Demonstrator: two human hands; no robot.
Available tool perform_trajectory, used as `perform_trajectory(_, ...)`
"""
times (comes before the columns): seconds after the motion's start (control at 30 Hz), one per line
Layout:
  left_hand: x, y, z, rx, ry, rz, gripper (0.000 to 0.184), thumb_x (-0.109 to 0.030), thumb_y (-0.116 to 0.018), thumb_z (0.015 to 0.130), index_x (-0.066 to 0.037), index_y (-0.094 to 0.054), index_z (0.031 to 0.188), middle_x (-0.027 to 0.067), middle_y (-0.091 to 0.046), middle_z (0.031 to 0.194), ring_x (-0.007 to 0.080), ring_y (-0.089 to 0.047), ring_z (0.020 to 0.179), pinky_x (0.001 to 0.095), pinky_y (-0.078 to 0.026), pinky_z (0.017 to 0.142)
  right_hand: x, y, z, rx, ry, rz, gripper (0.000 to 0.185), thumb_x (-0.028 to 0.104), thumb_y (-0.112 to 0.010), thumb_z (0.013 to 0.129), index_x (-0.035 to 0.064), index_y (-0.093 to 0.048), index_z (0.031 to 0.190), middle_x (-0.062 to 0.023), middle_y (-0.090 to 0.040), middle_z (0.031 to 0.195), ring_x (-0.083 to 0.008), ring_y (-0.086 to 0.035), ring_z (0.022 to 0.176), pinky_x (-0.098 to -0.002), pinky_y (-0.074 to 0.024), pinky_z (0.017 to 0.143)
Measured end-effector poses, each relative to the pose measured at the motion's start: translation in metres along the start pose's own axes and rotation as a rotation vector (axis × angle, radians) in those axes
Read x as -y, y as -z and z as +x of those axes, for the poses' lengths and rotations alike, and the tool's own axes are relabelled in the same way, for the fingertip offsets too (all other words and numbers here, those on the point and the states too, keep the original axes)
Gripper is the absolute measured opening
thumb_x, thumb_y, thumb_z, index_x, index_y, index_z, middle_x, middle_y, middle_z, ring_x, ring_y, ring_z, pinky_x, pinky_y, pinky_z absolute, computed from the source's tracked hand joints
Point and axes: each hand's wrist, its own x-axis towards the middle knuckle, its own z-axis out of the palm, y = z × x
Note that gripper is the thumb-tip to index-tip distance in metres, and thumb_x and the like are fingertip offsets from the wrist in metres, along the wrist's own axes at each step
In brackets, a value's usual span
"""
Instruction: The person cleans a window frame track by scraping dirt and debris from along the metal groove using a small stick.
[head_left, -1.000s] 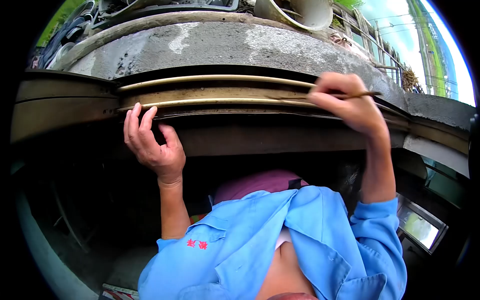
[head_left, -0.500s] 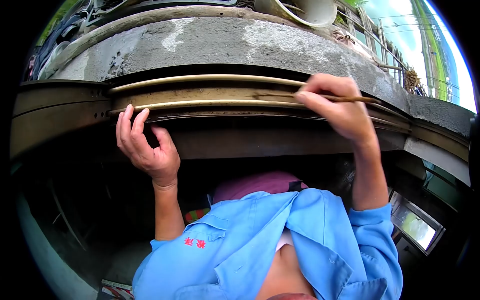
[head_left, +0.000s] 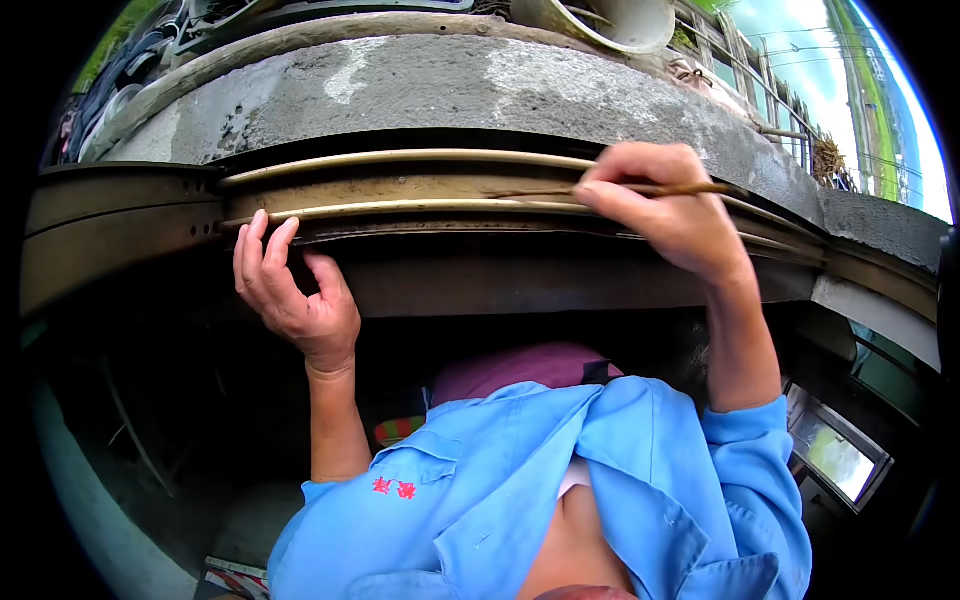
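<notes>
Right hand (head_left: 668,208) pinches a thin stick (head_left: 690,188) along the metal track (head_left: 390,188); guiding it demands steady pressure. Left hand (head_left: 308,312), apart and unclenched, touches the near rail (head_left: 400,207).

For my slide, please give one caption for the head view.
Right hand holds a thin stick between two rails, left hand at the lower rail.
</notes>
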Motion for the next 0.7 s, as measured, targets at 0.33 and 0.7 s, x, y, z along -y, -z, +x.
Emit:
perform_trajectory(0.33,-0.001,0.001,0.001,-0.004,0.009,0.002,0.036,0.005,-0.056,0.075,-0.005,-0.057,0.110,0.0111,-0.055,0.121,0.0302,-0.050,0.115,0.0410,-0.036,0.099,0.000,-0.003,0.001,0.019,0.006,0.022,0.015,0.013,-0.067,0.080,-0.0010,-0.064,0.074,0.0016,-0.055,0.060,-0.0040,-0.047,0.058,-0.0214,-0.0372,0.050)
perform_trajectory(0.7,-0.002,0.000,0.001,-0.008,0.008,0.000,0.036,0.005,-0.056,0.075,-0.004,-0.057,0.109,0.0117,-0.055,0.121,0.0310,-0.050,0.114,0.0414,-0.037,0.099,-0.002,0.020,-0.005,0.039,-0.090,-0.031,0.016,0.013,-0.067,0.079,-0.0020,-0.064,0.074,0.0013,-0.055,0.060,-0.0040,-0.046,0.057,-0.0205,-0.0348,0.050)
